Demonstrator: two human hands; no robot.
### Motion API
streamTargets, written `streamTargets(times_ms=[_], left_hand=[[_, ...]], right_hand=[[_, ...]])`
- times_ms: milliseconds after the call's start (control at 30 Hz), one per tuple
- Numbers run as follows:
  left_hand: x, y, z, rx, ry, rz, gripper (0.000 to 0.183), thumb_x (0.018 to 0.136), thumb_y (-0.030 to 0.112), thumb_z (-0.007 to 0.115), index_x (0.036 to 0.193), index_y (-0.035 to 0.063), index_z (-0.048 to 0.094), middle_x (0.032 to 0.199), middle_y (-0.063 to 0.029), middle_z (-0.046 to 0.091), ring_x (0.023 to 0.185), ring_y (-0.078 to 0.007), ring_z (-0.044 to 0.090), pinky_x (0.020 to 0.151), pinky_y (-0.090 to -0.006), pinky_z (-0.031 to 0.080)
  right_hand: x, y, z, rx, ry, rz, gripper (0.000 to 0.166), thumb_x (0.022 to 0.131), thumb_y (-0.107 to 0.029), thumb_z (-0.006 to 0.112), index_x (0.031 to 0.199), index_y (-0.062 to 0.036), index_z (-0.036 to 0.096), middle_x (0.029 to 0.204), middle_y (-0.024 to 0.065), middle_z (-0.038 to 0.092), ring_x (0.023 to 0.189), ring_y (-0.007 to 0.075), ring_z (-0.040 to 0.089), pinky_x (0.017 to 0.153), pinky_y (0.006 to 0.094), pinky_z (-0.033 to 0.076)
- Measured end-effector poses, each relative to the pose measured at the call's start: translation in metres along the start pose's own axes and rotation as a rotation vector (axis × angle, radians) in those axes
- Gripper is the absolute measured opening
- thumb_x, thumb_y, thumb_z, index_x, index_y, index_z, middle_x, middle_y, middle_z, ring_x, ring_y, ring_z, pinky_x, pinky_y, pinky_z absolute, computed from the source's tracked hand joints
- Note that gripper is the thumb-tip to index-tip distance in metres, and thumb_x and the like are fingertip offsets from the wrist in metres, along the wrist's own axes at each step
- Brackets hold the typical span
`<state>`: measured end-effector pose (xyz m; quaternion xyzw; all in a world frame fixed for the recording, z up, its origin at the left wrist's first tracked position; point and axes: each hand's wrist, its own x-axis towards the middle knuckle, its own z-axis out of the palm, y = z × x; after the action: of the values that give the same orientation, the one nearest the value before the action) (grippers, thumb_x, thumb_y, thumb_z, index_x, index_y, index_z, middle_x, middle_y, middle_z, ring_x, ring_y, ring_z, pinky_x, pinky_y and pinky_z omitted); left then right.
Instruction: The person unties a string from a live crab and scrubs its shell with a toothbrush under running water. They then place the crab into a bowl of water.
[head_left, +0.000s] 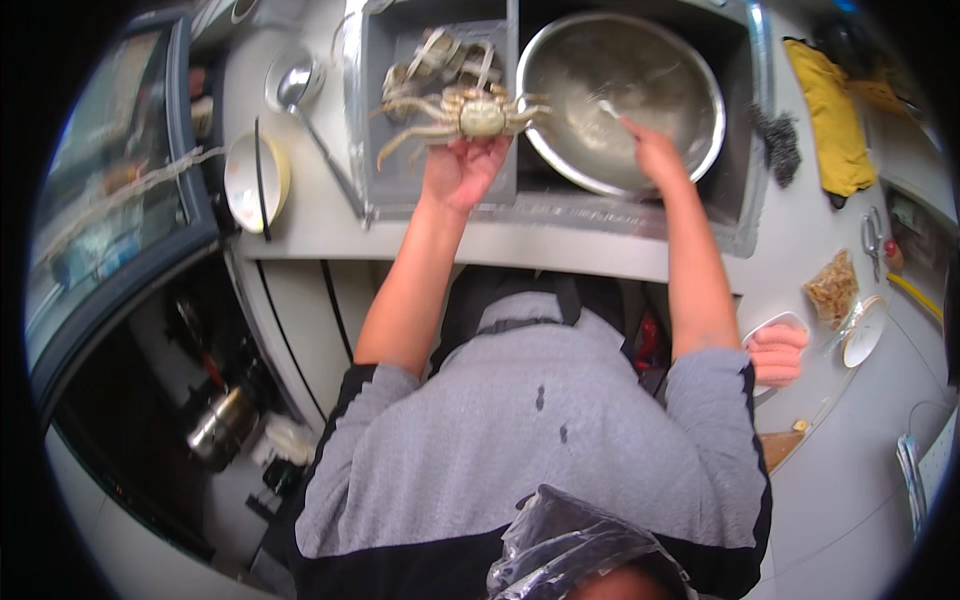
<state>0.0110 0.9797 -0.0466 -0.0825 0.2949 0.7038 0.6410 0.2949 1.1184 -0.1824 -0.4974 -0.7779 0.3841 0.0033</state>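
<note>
My left hand (466, 171) grips a crab (482, 118) from below, its pale belly up and its legs spread to both sides. Behind it, several crabs bound with string (442, 56) lie in the left basin of a grey sink (442, 189). In the right basin stands a large stainless steel bowl (621, 187) holding cloudy water. Over that water, my right hand (660, 156) holds a small brush, probably a toothbrush (609, 109); its white head is blurred and its handle is mostly covered by my fingers.
Left of the sink are a ladle (324, 150) and a bowl (247, 184) with a dark stick across it. To the right lie a steel-wool scourer (780, 146), yellow cloth or gloves (831, 120), scissors (871, 238), a bag of dried food (832, 289) and a tray of pink sausages (776, 352).
</note>
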Motion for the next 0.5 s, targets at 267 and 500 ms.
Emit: streamTargets(times_ms=[267, 500], left_hand=[[0.057, -0.063, 0.007, 0.044, 0.01, 0.038, 0.065, 0.069, 0.039, 0.085, 0.118, 0.0058, 0.059, 0.12, -0.0102, 0.062, 0.113, -0.0257, 0.059, 0.099, -0.0389, 0.051], [0.071, -0.086, 0.028, 0.073, -0.021, 0.027, 0.061, 0.067, 0.039, 0.085, 0.113, 0.0073, 0.06, 0.116, -0.0091, 0.064, 0.111, -0.0231, 0.06, 0.106, -0.039, 0.046]], right_hand=[[-0.091, -0.154, -0.073, 0.628, 0.18, -0.228, 0.038, 0.097, -0.005, 0.049, 0.132, -0.0144, 0.059, 0.121, 0.0143, 0.066, 0.099, 0.0186, 0.066, 0.084, 0.0288, 0.048], [-0.079, -0.164, -0.081, 0.473, 0.209, -0.027, 0.041, 0.094, -0.005, 0.051, 0.133, -0.0177, 0.057, 0.112, 0.0231, 0.064, 0.092, 0.0272, 0.068, 0.082, 0.0285, 0.048]])
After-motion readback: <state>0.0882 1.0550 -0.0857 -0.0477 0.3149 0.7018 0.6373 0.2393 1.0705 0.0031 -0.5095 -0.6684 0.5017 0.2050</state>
